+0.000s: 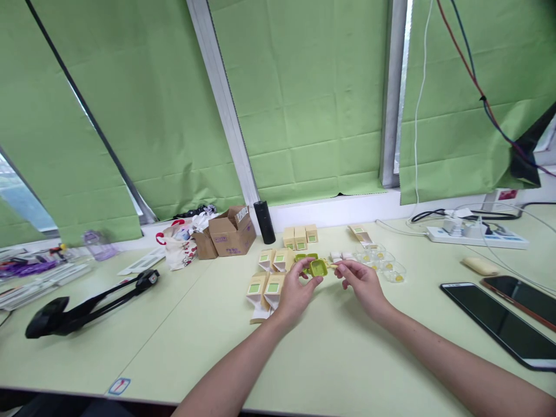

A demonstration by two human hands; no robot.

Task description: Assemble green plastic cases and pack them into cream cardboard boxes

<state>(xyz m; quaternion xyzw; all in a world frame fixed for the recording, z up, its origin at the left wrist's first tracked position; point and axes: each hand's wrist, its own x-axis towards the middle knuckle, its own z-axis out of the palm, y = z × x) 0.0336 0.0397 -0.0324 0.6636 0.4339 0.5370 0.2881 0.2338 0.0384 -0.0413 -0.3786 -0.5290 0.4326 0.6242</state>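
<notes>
My left hand (299,289) is closed around the edge of a small square green case (318,267), hollow side facing me. Another green part shows just behind it; whether the two are joined I cannot tell. At the case's right side, my right hand (362,285) pinches a small yellowish piece (333,266), too small to name. Beside my left hand stand several small cream cartons (274,285) with green squares on them. Beyond my right hand lie clear plastic cups (394,272) with yellow bits inside. Small white pieces (341,255) sit behind my fingers.
More cartons (299,237) stand near the wall, beside a black cylinder (264,222) and a cardboard box (232,233). At right are phones (504,324) and a power strip (478,234) with cables. A black strap-like device (91,304) lies left.
</notes>
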